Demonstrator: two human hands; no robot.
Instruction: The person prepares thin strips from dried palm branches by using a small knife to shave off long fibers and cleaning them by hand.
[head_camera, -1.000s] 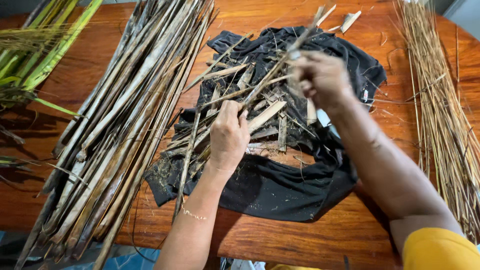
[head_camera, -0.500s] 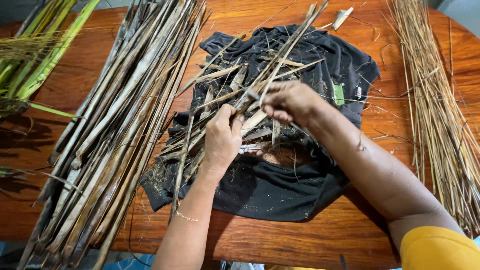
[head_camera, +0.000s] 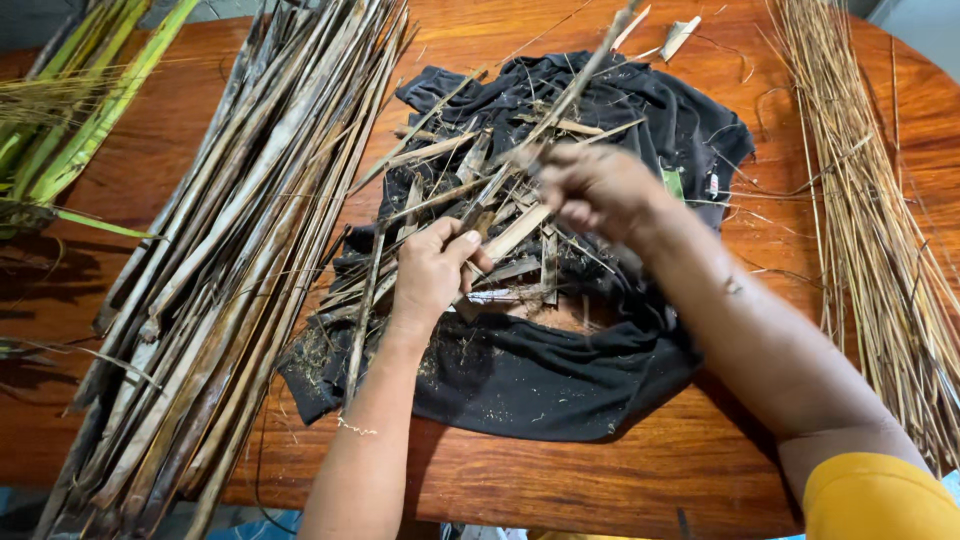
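I see my left hand (head_camera: 432, 272) pinching a dry brown leaf strip (head_camera: 520, 232) over the crumpled black cloth (head_camera: 540, 370) on the round wooden desk (head_camera: 560, 480). My blurred right hand (head_camera: 590, 190), grip closed, pulls a thin midrib (head_camera: 585, 70) upward. Stripping seems under way; next needs a steady pull.

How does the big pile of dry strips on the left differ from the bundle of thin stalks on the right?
The pile of dry strips is made of broad, flat, grey-brown pieces; the bundle of thin stalks is fine, round and straw-coloured. The strips lie slanted across the wooden table, while the stalks run nearly straight along its right edge. Both are long, dried plant material lying beside the black cloth.
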